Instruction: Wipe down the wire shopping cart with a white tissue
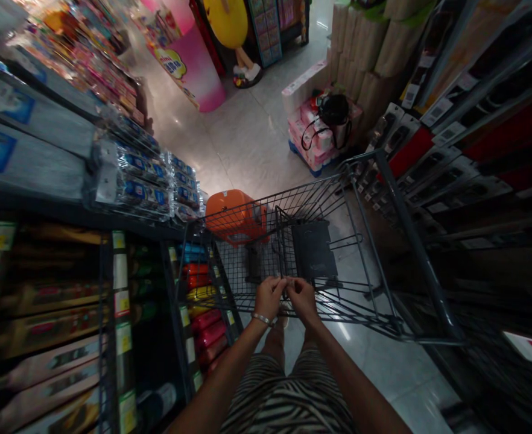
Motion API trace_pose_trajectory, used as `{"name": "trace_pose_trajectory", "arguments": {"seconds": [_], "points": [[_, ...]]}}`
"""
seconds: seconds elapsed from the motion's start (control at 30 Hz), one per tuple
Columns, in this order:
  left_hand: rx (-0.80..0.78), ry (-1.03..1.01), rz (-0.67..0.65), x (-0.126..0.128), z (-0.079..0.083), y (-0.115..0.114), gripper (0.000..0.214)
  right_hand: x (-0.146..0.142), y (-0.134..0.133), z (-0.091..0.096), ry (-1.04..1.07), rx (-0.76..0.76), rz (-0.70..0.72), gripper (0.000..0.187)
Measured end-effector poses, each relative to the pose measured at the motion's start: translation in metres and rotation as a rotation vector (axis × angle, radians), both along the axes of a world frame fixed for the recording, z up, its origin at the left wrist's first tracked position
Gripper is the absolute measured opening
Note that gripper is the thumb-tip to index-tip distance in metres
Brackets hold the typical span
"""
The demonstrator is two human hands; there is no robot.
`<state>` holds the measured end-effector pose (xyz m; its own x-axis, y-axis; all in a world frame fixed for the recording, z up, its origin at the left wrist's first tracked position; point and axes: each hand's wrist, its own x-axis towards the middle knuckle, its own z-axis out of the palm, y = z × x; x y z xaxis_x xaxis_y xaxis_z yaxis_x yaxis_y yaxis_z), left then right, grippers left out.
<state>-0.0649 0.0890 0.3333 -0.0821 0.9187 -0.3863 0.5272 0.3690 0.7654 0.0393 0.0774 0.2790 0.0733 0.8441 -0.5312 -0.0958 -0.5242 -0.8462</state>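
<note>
My left hand [269, 296] and my right hand [303, 298] meet over the near side of a dark wire shopping cart [311, 191]. Fingers and thumbs of both are pinched together, the tips almost touching. Whatever is between them is too small or too hidden to make out. A bracelet circles my left wrist. Just beyond my hands is the cart's upright wire divider [280, 238]. An orange plastic item [233, 212] stands in the basket's far left end. To the right of the divider lies the dark child-seat panel [315, 248].
Shelves of packaged goods [58, 307] line the left, with hanging packs [143, 181] above. Carded goods [447, 175] hang at right. Ahead, a black bag [333, 110] rests on pink packs [313, 141], and a pink display bin [198, 72] stands on the floor [239, 132].
</note>
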Motion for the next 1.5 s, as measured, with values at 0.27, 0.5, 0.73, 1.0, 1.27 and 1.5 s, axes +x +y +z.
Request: {"name": "trace_pose_trajectory", "arguments": {"seconds": [0.27,0.5,0.73,1.0,1.27,1.5], "points": [[-0.016,0.01,0.005,0.001,0.0,-0.003,0.031,0.006,0.009,-0.014,-0.023,-0.068,0.022,0.021],[-0.036,-0.021,0.02,0.001,0.001,-0.003,0.033,0.022,0.017,-0.047,-0.093,-0.146,0.074,0.017],[-0.053,-0.048,0.041,0.002,0.001,-0.004,0.03,0.027,0.028,-0.086,-0.265,-0.161,0.184,0.01],[-0.074,-0.046,0.053,0.003,0.0,-0.005,0.028,0.029,0.025,-0.097,-0.477,-0.14,0.24,0.006],[-0.059,-0.019,0.063,0.002,-0.001,-0.003,0.025,0.025,0.004,-0.081,-0.533,-0.203,0.181,0.006],[-0.086,-0.037,0.032,-0.006,-0.005,0.003,0.024,0.023,-0.006,-0.057,-0.37,-0.184,0.112,0.007]]}}
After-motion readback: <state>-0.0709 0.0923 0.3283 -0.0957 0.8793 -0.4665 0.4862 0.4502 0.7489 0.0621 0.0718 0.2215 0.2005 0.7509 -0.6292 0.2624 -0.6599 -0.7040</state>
